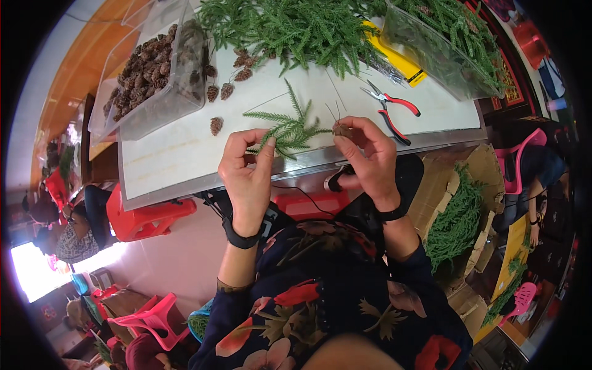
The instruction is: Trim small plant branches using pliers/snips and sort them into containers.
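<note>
**Two hands, one sprig, one cone**

Frame centre: left hand (246, 165) pinches one green sprig (288, 131); right hand (367, 154) grips one small pine cone (342, 131), two thin wires rising from it. Five loose cones (227, 90) on surface (179, 154). One pair of red-handled pliers (390, 108). Binned cones (145, 68) uncountable; cone mostly finger-hidden.

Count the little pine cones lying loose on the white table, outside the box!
5: two beside the clear box, two by the green sprigs, one alone. Sprigs may hide more.
</note>
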